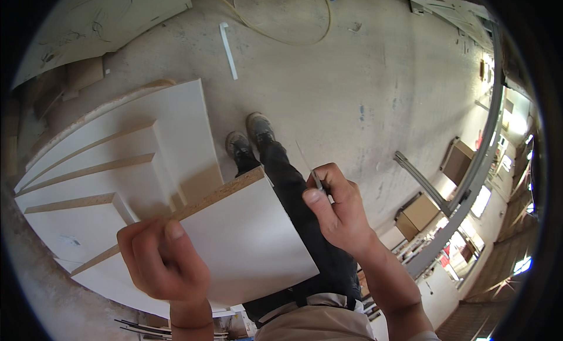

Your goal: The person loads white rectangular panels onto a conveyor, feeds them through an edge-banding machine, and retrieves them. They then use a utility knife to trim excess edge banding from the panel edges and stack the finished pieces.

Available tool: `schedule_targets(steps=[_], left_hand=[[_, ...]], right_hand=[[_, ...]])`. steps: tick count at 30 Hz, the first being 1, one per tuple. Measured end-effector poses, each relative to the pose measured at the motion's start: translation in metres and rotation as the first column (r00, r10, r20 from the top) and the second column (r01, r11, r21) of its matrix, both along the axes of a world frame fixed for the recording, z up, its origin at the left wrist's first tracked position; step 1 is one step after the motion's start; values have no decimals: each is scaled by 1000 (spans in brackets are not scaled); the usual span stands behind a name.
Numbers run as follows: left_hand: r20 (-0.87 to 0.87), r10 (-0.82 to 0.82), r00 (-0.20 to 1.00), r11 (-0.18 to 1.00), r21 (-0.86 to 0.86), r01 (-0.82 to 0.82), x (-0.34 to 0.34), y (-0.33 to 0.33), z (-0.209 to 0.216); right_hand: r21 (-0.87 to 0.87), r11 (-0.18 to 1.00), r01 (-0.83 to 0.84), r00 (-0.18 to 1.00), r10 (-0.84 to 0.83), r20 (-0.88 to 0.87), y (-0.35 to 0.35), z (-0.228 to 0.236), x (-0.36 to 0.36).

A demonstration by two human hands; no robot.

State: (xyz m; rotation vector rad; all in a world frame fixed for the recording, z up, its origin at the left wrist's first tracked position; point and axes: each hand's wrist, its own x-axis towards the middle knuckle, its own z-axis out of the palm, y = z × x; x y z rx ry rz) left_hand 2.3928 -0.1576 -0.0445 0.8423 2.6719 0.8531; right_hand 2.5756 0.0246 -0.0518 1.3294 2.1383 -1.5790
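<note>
Right hand: the right hand (337,209) was curled nearly closed, thumb pressed against the forefinger, pinching one thin blade-like tool (314,174) whose narrow tip rose above the knuckles.
Left hand: the left hand (161,259) was folded over the near edge of one white laminated chipboard panel (240,241), thumb on top and fingers wrapped underneath.
Panel in hand: it was held tilted over the person's legs, its raw chipboard edge facing away.
Stack: about five white chipboard panels (117,165) lay stepped on the concrete floor (352,77), just left of the held one.
Shoes: two (249,141), beside the stack.
Farther out: one white strip (229,50), one looped hose (281,18), two cardboard boxes (419,215).
</note>
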Motion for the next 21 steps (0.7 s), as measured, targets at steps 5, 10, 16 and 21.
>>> schedule_targets(steps=[5,10,16,21], left_hand=[[-88,-52,995,998,-22,50,2,7,0],[-9,-234,972,972,-21,234,24,32,2],[-181,-238,954,971,-48,233,39,55,-5],[-278,-236,931,969,-144,202,45,62,-5]], right_hand=[[9,1000,24,945,-19,-327,-11,-62,-8],[145,982,-125,798,186,-574,-8,-98,-27],[165,970,-178,731,243,-638,-7,-108,-38],[157,975,-155,712,220,-667,-9,-110,-40]])
